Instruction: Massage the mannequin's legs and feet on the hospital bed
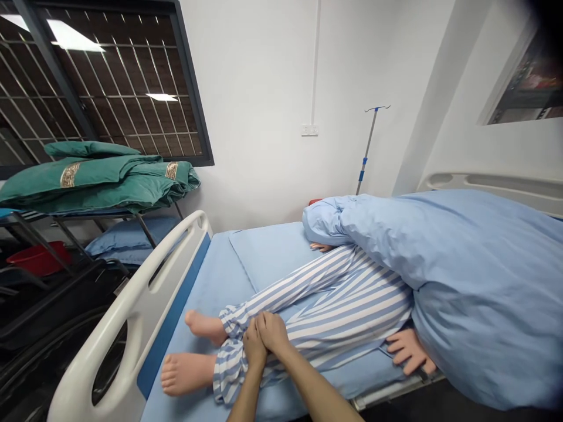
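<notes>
A manikin in blue-and-white striped trousers (360, 299) lies on the bed, its two bare feet (191, 374) toward the bed's left end. My left hand (255, 344) and my right hand (272, 333) are side by side and touching, on the lower part of the trouser legs near the ankles. The fingers of both hands curl down over the striped cloth, and the fingertips are hidden. A light blue quilt (475, 269) is heaped over the manikin's upper body. One manikin hand (410, 350) sticks out below the quilt at the near mattress edge.
A white-and-blue footboard (132, 316) closes the bed's left end. Beyond it stand a rack with green folded bedding (109, 181), a red basin (37, 259) and a dark wheel. An IV pole (367, 152) rises behind the bed, near the wall.
</notes>
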A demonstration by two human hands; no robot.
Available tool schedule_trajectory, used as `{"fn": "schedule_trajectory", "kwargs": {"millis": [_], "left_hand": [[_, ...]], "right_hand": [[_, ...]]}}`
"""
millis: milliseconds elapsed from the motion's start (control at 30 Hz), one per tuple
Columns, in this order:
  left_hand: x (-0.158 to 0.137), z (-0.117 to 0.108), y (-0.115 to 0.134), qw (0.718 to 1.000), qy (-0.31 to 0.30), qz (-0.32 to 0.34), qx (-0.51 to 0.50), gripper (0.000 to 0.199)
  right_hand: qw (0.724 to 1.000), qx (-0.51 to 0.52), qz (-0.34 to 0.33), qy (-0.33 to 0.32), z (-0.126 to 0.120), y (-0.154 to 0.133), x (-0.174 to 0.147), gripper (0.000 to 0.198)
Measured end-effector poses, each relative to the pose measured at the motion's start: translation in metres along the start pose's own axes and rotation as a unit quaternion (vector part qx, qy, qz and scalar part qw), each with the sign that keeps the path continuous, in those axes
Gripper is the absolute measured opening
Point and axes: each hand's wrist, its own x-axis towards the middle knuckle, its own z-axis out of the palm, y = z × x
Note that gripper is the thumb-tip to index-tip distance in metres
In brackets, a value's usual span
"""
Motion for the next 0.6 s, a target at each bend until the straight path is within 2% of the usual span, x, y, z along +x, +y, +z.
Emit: {"fn": "schedule_trajectory", "kwargs": {"millis": [67,167,267,400,500,600], "left_hand": [[-0.002,0.001,-0.001,1.0,0.002,-0.009,0.014,0.021],[-0.002,0.0,0.0,0.999,0.004,-0.029,-0.017,0.024],[0.004,0.0,0.007,0.992,0.004,-0.065,-0.111,0.026],[0.013,0.009,0.02,0.967,0.058,-0.118,-0.22,0.03],[0.013,0.018,0.026,0.96,0.086,-0.132,-0.233,0.033],[0.006,0.02,0.026,0.963,0.076,-0.12,-0.231,0.032]], "right_hand": [[1.0,-0.003,0.001,-0.009,-0.004,0.002,-0.002,0.033],[0.998,0.055,0.009,-0.015,-0.003,0.005,-0.003,0.038],[0.991,0.13,0.016,-0.005,0.001,0.009,-0.001,0.042],[0.976,0.212,0.027,0.027,0.005,0.015,0.002,0.042],[0.965,0.253,0.036,0.05,0.008,0.019,0.003,0.041],[0.959,0.273,0.039,0.063,0.01,0.022,0.003,0.039]]}}
